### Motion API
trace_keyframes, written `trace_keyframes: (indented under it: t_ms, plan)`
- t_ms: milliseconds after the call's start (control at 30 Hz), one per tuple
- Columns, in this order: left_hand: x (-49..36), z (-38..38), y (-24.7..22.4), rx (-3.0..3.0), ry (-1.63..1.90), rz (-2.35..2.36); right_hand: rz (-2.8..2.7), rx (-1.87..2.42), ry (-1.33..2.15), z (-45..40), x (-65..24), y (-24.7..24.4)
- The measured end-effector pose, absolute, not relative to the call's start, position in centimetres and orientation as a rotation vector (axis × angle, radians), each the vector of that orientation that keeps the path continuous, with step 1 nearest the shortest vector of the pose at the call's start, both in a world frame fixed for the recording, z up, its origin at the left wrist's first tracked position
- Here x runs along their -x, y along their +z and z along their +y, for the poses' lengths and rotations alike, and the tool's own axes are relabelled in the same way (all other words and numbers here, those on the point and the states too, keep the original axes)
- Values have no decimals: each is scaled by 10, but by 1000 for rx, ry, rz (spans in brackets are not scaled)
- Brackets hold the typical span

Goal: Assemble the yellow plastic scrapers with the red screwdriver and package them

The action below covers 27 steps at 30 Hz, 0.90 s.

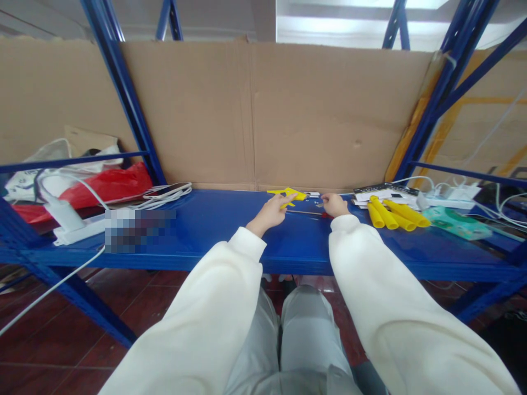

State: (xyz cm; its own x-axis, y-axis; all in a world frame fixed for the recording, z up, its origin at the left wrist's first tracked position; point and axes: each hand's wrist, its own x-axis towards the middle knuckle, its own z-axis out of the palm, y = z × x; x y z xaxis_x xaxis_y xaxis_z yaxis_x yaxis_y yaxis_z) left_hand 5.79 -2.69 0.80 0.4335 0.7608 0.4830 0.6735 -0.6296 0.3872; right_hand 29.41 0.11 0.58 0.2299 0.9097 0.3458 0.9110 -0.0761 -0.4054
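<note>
My left hand (272, 213) is closed on a flat yellow piece (300, 195) near the back of the blue shelf top (230, 225). To its right, my right hand (335, 204) has its fingers pinched together over some small pieces; what they hold, if anything, is too small to make out. Between the hands lies a thin dark rod-like tool (305, 213) with a red end by my right hand. Small light bits lie just behind it.
Several yellow tubes (397, 215), a green packet (457, 222) and a white power strip (450, 196) lie at right. At left are a phone with white cable (167, 191), another power strip (82, 227) and a red bag (111, 184). Cardboard (197, 115) stands behind, between blue posts.
</note>
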Motion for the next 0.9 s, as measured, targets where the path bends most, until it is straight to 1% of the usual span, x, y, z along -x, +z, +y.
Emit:
trace_keyframes:
  t_ms: [133, 333, 633, 900]
  plan:
    - [-60, -30, 11, -2193, 1085, 1170, -1693, 2046, 11, 8, -298, 1]
    - [-66, -40, 14, -1782, 1066, 1083, -1879, 2082, -20, 26, -300, -2]
    - [-76, -49, 16, -1557, 877, 1108, -2003, 2108, -12, 40, -305, -2]
    - [-77, -46, 15, -1380, 929, 1025, -2019, 2098, -14, 44, -304, -1]
